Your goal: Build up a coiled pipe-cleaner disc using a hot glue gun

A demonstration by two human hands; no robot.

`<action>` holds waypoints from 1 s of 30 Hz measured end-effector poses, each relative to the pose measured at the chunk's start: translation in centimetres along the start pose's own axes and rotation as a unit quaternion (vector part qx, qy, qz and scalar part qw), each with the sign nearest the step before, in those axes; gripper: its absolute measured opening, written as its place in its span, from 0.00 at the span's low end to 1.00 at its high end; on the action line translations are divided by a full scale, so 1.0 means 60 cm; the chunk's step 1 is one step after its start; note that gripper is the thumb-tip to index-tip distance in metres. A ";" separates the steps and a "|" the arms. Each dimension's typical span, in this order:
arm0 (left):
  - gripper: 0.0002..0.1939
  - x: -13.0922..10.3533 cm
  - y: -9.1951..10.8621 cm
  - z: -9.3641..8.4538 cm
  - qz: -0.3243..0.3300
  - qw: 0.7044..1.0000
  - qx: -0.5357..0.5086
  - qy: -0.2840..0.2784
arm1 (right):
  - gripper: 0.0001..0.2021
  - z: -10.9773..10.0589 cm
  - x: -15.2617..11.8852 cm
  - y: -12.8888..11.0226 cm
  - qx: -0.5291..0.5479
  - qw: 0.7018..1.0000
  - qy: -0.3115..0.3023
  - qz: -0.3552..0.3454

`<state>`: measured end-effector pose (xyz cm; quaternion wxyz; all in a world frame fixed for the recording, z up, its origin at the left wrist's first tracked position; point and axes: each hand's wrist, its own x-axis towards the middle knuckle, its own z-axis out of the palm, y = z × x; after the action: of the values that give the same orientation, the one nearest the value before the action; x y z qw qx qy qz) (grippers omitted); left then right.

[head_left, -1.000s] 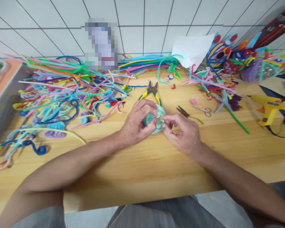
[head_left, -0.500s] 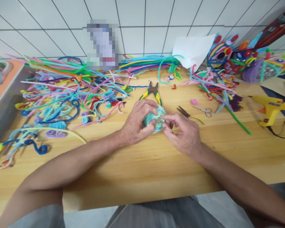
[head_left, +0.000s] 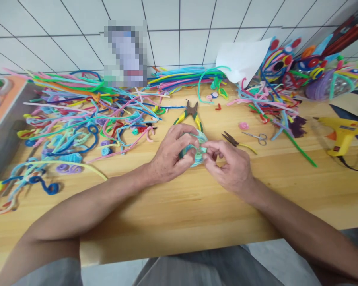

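Both hands are on a rounded, blue-green piece wound from fuzzy pipe cleaner (head_left: 201, 136), held just above the table's middle. My left hand (head_left: 174, 155) wraps round its left side, thumb and fingers curled onto it. My right hand (head_left: 231, 165) pinches at its right side with thumb and index finger; the exact bit between the tips is too small to make out. Fingers cover much of the piece. Behind it lie pliers (head_left: 192, 111) with yellow-green handles, jaws pointing away. To the right are small yellow-handled cutters (head_left: 238, 143) and small scissors (head_left: 258, 138).
Loose pipe cleaners (head_left: 77, 107) heap over the left and back of the wooden table (head_left: 173, 222). A yellow glue gun (head_left: 343, 135) lies at right. Decorated pipe-cleaner figures (head_left: 279, 63) and white paper (head_left: 241, 59) stand against the tiled wall. A pink coil (head_left: 244, 126) lies near the scissors.
The fingers of my left hand have shifted slightly over the blue-green piece, and the piece appears a little turned. My right hand keeps its pinch. The view has moved slightly.
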<state>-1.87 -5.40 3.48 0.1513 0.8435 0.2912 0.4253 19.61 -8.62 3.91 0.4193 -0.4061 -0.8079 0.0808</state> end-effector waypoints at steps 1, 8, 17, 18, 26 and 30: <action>0.06 0.000 0.000 0.001 0.003 1.000 0.000 0.002 | 0.11 0.000 0.000 0.000 0.001 1.000 -0.001 -0.002; 0.06 -0.001 -0.001 0.004 0.007 1.000 0.006 0.014 | 0.09 0.001 0.002 -0.002 0.012 1.000 0.002 -0.003; 0.08 0.001 -0.001 -0.001 -0.002 1.000 -0.004 -0.003 | 0.10 0.003 0.001 -0.002 0.018 1.000 0.003 0.009; 0.08 0.002 0.000 -0.003 -0.004 1.000 -0.004 -0.007 | 0.10 0.003 0.001 -0.003 0.020 1.000 0.002 0.010; 0.04 0.005 0.002 -0.010 -0.041 0.999 -0.027 -0.020 | 0.10 0.009 0.003 -0.003 0.034 0.999 0.012 0.007; 0.03 0.005 -0.001 -0.011 -0.054 0.998 -0.030 -0.023 | 0.11 0.015 0.002 0.004 0.051 0.998 0.016 0.017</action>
<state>-2.26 -5.15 4.04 0.2057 0.8312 0.3201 0.4053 19.05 -8.20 3.31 0.4508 -0.3991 -0.7890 0.1227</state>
